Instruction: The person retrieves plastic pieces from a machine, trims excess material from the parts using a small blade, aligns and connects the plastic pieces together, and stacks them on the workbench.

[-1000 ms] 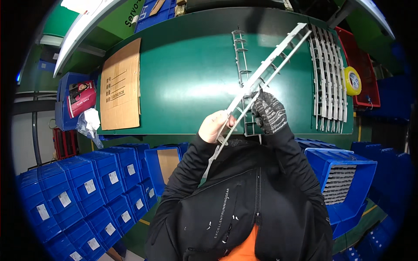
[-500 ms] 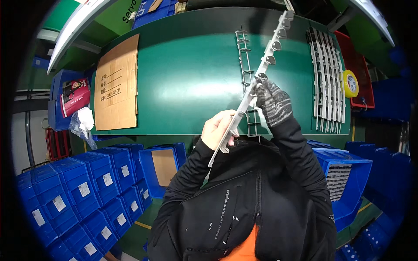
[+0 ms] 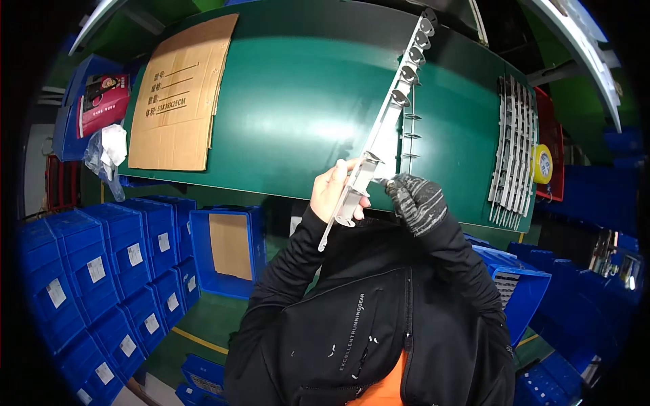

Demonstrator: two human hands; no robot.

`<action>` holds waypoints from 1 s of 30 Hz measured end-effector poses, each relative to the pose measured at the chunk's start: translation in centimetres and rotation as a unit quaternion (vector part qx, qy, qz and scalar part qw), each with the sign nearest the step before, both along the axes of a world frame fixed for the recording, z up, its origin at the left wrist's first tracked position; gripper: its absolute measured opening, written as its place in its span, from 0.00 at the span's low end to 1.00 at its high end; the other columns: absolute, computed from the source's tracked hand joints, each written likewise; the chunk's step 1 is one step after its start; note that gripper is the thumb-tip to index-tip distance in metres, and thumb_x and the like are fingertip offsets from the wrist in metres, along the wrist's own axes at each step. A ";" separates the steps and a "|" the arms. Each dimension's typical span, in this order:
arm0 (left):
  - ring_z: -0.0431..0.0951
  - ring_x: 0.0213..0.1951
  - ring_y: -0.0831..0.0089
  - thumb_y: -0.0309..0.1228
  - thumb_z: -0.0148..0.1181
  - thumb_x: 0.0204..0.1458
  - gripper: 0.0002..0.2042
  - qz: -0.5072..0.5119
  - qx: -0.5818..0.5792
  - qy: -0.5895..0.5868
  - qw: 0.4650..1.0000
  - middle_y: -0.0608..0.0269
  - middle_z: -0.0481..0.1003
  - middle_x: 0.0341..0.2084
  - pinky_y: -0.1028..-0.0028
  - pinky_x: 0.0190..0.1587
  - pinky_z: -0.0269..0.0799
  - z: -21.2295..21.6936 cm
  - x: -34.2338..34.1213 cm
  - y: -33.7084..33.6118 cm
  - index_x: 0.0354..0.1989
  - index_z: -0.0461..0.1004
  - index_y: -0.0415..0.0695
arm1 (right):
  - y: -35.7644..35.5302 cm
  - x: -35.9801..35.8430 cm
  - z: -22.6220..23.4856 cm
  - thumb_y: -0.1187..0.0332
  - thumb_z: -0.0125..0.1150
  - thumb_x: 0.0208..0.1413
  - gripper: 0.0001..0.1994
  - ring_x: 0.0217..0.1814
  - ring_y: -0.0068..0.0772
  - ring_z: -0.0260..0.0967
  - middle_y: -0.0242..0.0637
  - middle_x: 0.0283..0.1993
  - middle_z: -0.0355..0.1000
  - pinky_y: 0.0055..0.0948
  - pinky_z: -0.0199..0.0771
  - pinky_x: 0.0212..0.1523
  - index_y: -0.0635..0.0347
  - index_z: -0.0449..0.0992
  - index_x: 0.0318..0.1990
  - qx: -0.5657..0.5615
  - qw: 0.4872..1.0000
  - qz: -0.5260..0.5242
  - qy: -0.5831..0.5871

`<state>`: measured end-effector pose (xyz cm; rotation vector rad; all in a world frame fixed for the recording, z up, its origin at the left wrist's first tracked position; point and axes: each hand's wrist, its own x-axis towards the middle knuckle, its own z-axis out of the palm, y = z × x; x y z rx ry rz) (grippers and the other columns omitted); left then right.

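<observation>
A long light-grey metal rail (image 3: 380, 128) with several dark rounded tabs slants up and away over the green table. My bare left hand (image 3: 331, 189) is closed round its near part, thumb and fingers on either side. My right hand (image 3: 420, 203), in a dark grey knitted glove, is beside the rail's near section with its fingers drawn together in a pinch. Whatever small thing those fingertips hold, if any, is too small to make out. Partly behind the held rail, a similar tabbed rail (image 3: 411, 128) lies on the table.
Several metal rails (image 3: 512, 149) lie side by side at the table's (image 3: 291, 101) right, beside a yellow tape roll (image 3: 543, 164) and a red bin (image 3: 556, 135). Flattened cardboard (image 3: 179, 101) lies at the left. Blue crates (image 3: 95, 267) stand stacked below left; another blue crate (image 3: 525, 298) stands right.
My right hand has come down along the rail, from its middle toward the near end. My left hand keeps its hold. The whole view has shifted and turned slightly.
</observation>
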<state>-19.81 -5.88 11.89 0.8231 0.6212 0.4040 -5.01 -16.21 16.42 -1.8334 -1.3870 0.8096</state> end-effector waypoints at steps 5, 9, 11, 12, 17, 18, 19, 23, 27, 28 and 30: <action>0.70 0.11 0.70 0.49 0.32 0.54 0.26 0.021 -0.055 -0.038 0.998 0.51 0.69 0.15 0.76 0.13 0.67 -1.6 -0.6 0.6 0.49 0.59 0.37 | 1.2 1.4 -0.3 0.70 0.48 0.50 0.08 0.21 0.37 0.64 0.43 0.21 0.65 0.30 0.62 0.22 0.65 0.71 0.30 -0.011 0.999 -0.042 -0.032; 0.69 0.10 0.70 0.48 0.31 0.54 0.26 0.022 -0.061 -0.015 0.998 0.51 0.69 0.14 0.76 0.13 0.67 -1.6 -0.2 0.9 0.49 0.59 0.37 | 1.1 0.8 -1.5 0.72 0.46 0.50 0.07 0.30 0.42 0.65 0.47 0.27 0.67 0.33 0.65 0.28 0.64 0.70 0.32 0.055 0.982 0.067 -0.165; 0.69 0.11 0.69 0.50 0.31 0.53 0.28 0.006 -0.048 -0.005 0.999 0.51 0.69 0.14 0.76 0.13 0.67 -1.5 0.0 1.1 0.50 0.57 0.37 | 1.8 -0.1 -1.2 0.70 0.47 0.49 0.08 0.29 0.44 0.65 0.47 0.27 0.67 0.35 0.64 0.28 0.64 0.70 0.30 0.036 0.990 0.029 -0.135; 0.69 0.11 0.69 0.52 0.31 0.52 0.30 -0.005 -0.032 0.000 0.999 0.52 0.68 0.14 0.75 0.14 0.68 -1.5 0.1 1.3 0.51 0.55 0.36 | 2.2 -0.2 -1.2 0.67 0.47 0.49 0.09 0.28 0.46 0.65 0.47 0.26 0.66 0.38 0.63 0.28 0.64 0.70 0.28 0.020 0.994 -0.004 -0.108; 0.68 0.10 0.69 0.52 0.31 0.52 0.30 -0.002 -0.023 0.024 0.999 0.52 0.68 0.13 0.75 0.13 0.67 -1.5 0.2 2.0 0.51 0.56 0.36 | 1.9 0.4 -2.0 0.68 0.47 0.49 0.09 0.29 0.46 0.65 0.48 0.26 0.67 0.37 0.65 0.30 0.65 0.70 0.28 0.004 0.999 0.031 -0.026; 0.68 0.10 0.69 0.52 0.30 0.52 0.30 0.005 -0.019 0.022 1.000 0.51 0.68 0.13 0.75 0.13 0.67 -1.5 0.1 2.2 0.50 0.56 0.35 | 2.1 0.7 -2.0 0.68 0.47 0.49 0.09 0.29 0.46 0.65 0.48 0.26 0.67 0.37 0.65 0.30 0.65 0.70 0.28 0.003 0.999 0.033 -0.024; 0.68 0.10 0.69 0.52 0.30 0.52 0.30 0.007 -0.020 0.024 0.999 0.51 0.68 0.13 0.75 0.13 0.67 -1.6 0.1 2.4 0.50 0.56 0.35 | 2.4 1.0 -2.0 0.69 0.48 0.49 0.08 0.25 0.44 0.65 0.46 0.24 0.67 0.34 0.64 0.28 0.65 0.71 0.29 -0.005 1.000 -0.003 0.011; 0.69 0.10 0.69 0.49 0.30 0.54 0.27 0.023 -0.046 0.009 0.999 0.51 0.69 0.14 0.76 0.13 0.66 -2.2 0.0 2.9 0.50 0.57 0.36 | 3.4 2.2 -2.6 0.67 0.51 0.48 0.09 0.25 0.43 0.65 0.45 0.25 0.67 0.32 0.65 0.27 0.65 0.71 0.31 0.013 0.995 -0.077 -0.061; 0.68 0.10 0.68 0.48 0.32 0.54 0.27 0.058 -0.057 0.038 0.996 0.50 0.68 0.14 0.74 0.13 0.66 -3.6 0.5 3.6 0.50 0.56 0.35 | 4.0 4.1 -4.2 0.64 0.54 0.45 0.13 0.32 0.42 0.65 0.44 0.31 0.66 0.34 0.65 0.34 0.62 0.69 0.37 -0.043 0.965 -0.152 -0.211; 0.68 0.10 0.68 0.48 0.32 0.54 0.27 0.052 -0.053 0.039 0.996 0.50 0.68 0.14 0.74 0.13 0.66 -4.2 0.7 3.9 0.50 0.56 0.35 | 4.1 4.6 -5.2 0.63 0.54 0.44 0.15 0.36 0.41 0.65 0.45 0.33 0.66 0.35 0.65 0.36 0.61 0.68 0.38 -0.047 0.955 -0.144 -0.256; 0.68 0.10 0.67 0.45 0.35 0.54 0.24 0.049 -0.077 0.041 0.995 0.50 0.68 0.14 0.74 0.13 0.67 -5.5 1.3 4.7 0.49 0.57 0.35 | 3.7 5.0 -6.7 0.61 0.54 0.44 0.17 0.41 0.42 0.63 0.45 0.37 0.65 0.36 0.65 0.40 0.61 0.68 0.40 -0.082 0.953 -0.166 -0.240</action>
